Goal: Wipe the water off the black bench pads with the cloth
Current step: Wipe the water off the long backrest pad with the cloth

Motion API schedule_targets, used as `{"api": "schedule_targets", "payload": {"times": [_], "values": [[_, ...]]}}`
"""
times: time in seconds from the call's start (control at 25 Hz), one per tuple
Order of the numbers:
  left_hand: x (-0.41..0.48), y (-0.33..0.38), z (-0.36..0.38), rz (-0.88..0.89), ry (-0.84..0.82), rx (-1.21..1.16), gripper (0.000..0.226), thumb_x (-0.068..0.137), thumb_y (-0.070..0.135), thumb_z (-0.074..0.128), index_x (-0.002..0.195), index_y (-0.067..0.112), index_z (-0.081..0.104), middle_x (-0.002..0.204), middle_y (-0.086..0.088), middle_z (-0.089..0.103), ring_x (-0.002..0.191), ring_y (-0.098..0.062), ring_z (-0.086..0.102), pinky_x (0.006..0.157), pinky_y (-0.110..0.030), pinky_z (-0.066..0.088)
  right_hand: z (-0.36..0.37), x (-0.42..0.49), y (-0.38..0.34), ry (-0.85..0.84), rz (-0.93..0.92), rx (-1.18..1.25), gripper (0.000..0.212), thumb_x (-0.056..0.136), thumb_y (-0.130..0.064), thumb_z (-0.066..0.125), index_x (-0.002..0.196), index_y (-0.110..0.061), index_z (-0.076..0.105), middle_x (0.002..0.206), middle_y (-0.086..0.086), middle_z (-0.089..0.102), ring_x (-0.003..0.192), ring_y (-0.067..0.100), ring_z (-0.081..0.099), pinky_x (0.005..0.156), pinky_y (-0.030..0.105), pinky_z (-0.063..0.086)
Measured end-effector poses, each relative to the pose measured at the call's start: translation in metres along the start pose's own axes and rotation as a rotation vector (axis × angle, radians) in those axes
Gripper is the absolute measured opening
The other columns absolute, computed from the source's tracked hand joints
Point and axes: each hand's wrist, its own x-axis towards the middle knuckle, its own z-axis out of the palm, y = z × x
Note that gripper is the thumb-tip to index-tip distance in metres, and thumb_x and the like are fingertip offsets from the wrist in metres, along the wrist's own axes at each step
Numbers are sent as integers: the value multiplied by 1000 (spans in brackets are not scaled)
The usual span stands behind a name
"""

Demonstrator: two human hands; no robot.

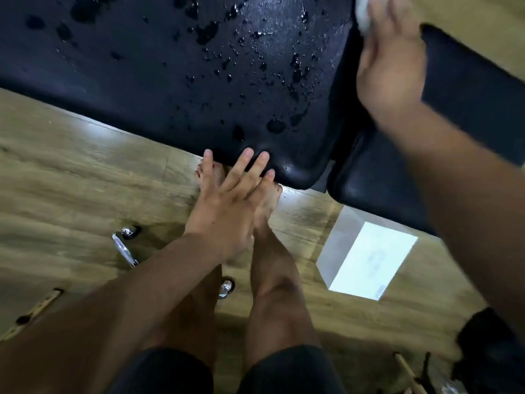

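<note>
A large black bench pad (142, 69) fills the top of the head view, with many water drops and small puddles across its right half. A second, smaller black pad (466, 89) adjoins it on the right. My right hand (392, 66) is over the gap between the two pads, blurred, holding a white cloth (365, 11) at the top edge of the frame. My left hand (230, 194) is flat with fingers spread, fingertips resting on the near edge of the large pad, holding nothing.
Wooden plank floor (71, 180) lies below the bench. My bare legs and feet (270, 251) stand at the pad's edge. A white box (369, 260) sits on the floor at right. Chrome fittings (125, 243) lie at left, a dark object (488, 351) at lower right.
</note>
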Motion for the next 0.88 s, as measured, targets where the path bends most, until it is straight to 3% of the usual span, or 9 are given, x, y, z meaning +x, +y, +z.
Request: {"api": "schedule_targets", "payload": {"times": [0.12, 0.24, 0.36, 0.48, 0.6, 0.68, 0.8, 0.88], "values": [[-1, 1, -1, -35, 24, 26, 89, 89, 47, 45, 152, 27, -15, 159, -7, -29, 145, -28, -29, 107, -73, -5, 0, 31, -2, 10, 62, 71, 47, 89, -13, 30, 131, -10, 53, 134, 15, 53, 121, 33, 49, 100, 33, 36], [-12, -5, -4, -115, 91, 1, 76, 89, 45, 35, 154, 28, -1, 162, -12, -14, 148, -32, -20, 111, -70, -2, 13, -65, -32, 85, -7, 151, 55, 82, -6, 38, 135, -11, 51, 142, 14, 45, 125, 36, 41, 108, 33, 32], [-21, -19, 5, -296, 103, -51, 77, 89, 40, 37, 155, 29, -1, 162, -11, -10, 149, -29, -13, 113, -67, -4, 17, -171, -55, -64, -183, 197, 53, 81, 0, 46, 133, -12, 55, 139, 13, 47, 125, 31, 37, 103, 39, 38], [-18, -21, 9, -316, 101, -29, 77, 90, 41, 36, 155, 29, -5, 164, -7, -8, 150, -26, -11, 113, -67, -6, 7, -129, -25, -211, -401, 163, 35, 94, -15, 43, 123, -18, 62, 126, 9, 59, 116, 28, 49, 96, 39, 42], [-16, -17, 12, -342, 128, -39, 74, 92, 42, 32, 155, 27, -5, 164, -7, -6, 150, -25, -10, 114, -65, -5, -6, -9, 19, -69, -365, -33, 32, 94, -18, 36, 120, -22, 55, 122, 11, 57, 108, 34, 54, 86, 42, 47], [-16, -14, 14, -345, 141, -55, 75, 91, 40, 33, 155, 27, -5, 164, -7, -8, 150, -25, -12, 114, -65, -5, -9, 43, 27, -21, -260, 6, 44, 85, -13, 36, 125, -16, 55, 129, 17, 52, 116, 35, 51, 94, 44, 45], [-17, -12, 11, -367, 140, -101, 74, 92, 40, 36, 155, 27, -1, 163, -6, -8, 150, -25, -11, 113, -66, -5, -3, 15, -20, 89, -23, 81, 50, 78, -12, 36, 123, -12, 59, 128, 18, 53, 115, 36, 49, 98, 40, 42], [-17, -12, 7, -352, 121, -104, 74, 93, 40, 37, 155, 27, -1, 163, -7, -8, 150, -25, -11, 113, -67, -5, 7, -66, -52, 36, -76, 143, 54, 73, -14, 36, 122, -10, 58, 122, 18, 55, 105, 37, 50, 89, 42, 44]]}}
